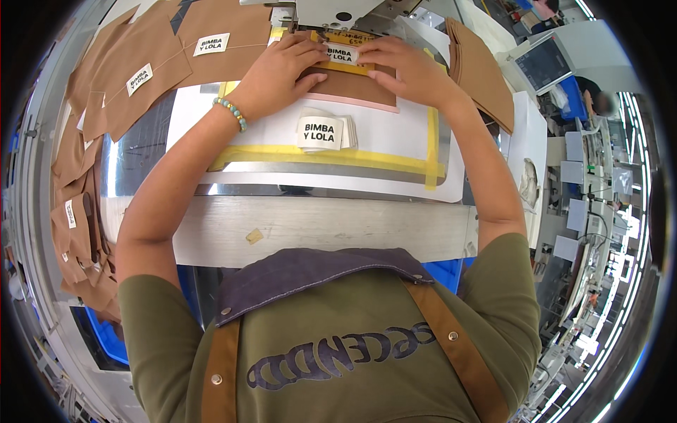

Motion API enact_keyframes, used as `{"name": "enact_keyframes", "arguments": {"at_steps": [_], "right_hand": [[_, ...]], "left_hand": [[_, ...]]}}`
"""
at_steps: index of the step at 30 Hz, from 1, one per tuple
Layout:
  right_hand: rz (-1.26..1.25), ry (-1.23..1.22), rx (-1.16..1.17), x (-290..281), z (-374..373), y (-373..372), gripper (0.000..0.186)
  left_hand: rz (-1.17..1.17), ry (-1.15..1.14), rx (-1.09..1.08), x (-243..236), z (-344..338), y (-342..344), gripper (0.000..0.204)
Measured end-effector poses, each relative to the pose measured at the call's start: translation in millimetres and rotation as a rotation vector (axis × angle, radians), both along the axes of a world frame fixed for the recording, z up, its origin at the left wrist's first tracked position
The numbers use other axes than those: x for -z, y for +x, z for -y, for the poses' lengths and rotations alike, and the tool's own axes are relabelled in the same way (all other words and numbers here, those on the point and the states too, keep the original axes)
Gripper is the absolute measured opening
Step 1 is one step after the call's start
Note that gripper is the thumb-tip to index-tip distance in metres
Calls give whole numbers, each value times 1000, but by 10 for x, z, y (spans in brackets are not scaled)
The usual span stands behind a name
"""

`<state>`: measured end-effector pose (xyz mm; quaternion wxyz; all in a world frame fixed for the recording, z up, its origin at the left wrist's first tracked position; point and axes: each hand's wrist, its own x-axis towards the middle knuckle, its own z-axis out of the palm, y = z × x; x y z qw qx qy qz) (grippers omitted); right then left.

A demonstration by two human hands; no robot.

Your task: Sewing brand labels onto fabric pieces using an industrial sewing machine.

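Under a sewing machine head [337, 13] lies a yellow template frame [360, 69] with a white printed label [341, 53] in its opening. A brown fabric piece [349, 90] with a pink edge stretches out below it. My left hand [282, 76] rests on the frame's left side, its fingers laid flat near the needle area and its thumb apart over the brown piece. From the right, my right hand [407, 67] reaches in with fingers stretched, the tips touching the label's right edge and the frame. A small stack of white labels [321, 132] sits nearer to me.
Brown fabric pieces with white labels [151, 60] spread over the left side and hang down there. More brown pieces [479, 70] are stacked at right, before a control screen [541, 63]. Yellow tape [317, 156] borders a white sheet. A tan scrap [254, 236] lies on the table edge.
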<state>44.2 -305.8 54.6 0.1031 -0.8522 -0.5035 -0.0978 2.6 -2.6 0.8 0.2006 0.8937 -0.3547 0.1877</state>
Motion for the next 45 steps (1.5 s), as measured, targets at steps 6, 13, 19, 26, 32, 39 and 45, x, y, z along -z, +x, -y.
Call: {"name": "enact_keyframes", "arguments": {"at_steps": [6,13,19,26,32,39,45], "right_hand": [[-100,203,126,29,-4,14,32],[-33,193,-16,358,-267,-70,37],[29,267,-13,458,-326,-82,38],[7,212,8,490,-351,-53,51],[-2,211,51,508,-369,-73,56],[-35,187,61,505,-355,-89,56],[-20,197,67,499,-355,-119,48]], "left_hand": [[16,-26,12,40,-8,11,34],[-3,-73,22,13,-9,-2,34],[-177,-154,-31,-94,-115,-50,39],[-83,37,-65,-227,-197,-93,44],[-117,87,-39,-284,-255,-84,43],[-121,93,-2,-286,-249,-87,44],[-126,94,16,-292,-251,-76,45]]}}
